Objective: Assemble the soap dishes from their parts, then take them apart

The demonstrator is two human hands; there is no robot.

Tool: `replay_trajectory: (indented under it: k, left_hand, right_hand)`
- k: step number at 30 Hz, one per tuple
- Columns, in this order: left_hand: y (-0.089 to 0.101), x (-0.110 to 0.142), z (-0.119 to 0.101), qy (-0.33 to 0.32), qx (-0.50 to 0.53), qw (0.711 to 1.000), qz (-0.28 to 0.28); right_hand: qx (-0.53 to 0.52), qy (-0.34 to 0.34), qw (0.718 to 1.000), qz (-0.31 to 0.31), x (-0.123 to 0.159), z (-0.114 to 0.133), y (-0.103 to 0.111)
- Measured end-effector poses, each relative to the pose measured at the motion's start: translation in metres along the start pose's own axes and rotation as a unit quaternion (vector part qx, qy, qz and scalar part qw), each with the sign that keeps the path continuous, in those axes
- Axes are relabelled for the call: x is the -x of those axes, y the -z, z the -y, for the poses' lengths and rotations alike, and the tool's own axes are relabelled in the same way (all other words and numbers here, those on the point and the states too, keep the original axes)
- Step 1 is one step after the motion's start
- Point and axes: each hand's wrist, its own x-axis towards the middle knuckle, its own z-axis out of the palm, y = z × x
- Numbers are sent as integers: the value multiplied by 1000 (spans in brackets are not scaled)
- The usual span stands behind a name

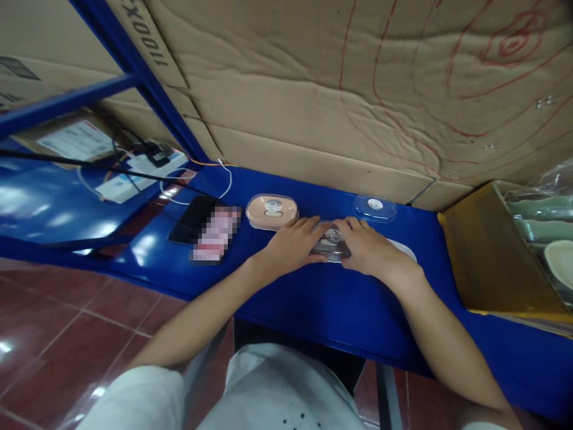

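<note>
We had both hands on the small dark container [331, 240], which sat near the middle of the blue surface [308, 304]. Our left hand [294, 243] closed on its left end and our right hand [364, 246] on its right end, so each grip was narrow, with the container held between them. A round white sticker [333, 235] showed on its clear top between our fingers.

Just beside our left hand lay a peach container [257, 214] under a clear cover, with a round label on it; we could not tell whether our fingers touched it. Beyond our right hand, near the cardboard wall [290, 107], a clear lid [387, 210] with its own label lay on the surface. A white piece [406, 251] showed from behind our right hand, mostly hidden.

Farther left, a phone [217, 236] with a blurred pink screen lay against a flat black item [190, 224]. White cables ran near a power strip [123, 186] behind the blue frame. On our right stood an open cardboard box [487, 251] holding pale green dishes [544, 231].
</note>
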Motion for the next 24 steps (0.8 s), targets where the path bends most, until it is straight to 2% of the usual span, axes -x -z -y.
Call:
replay_trajectory:
  k: [6,12,24]
  left_hand:
    - [-2,-4,3,-1,-7,1000,-3]
    - [3,-6,0,-8,-21,1000,3]
    - [3,-5,-1,-8,-29,1000,2]
  right_hand:
    - [-13,5,1000,-9,-2,-3,-6]
    - [-21,7,1000,1,1,-2,-1]
    - [23,-44,999,22,1,12,0]
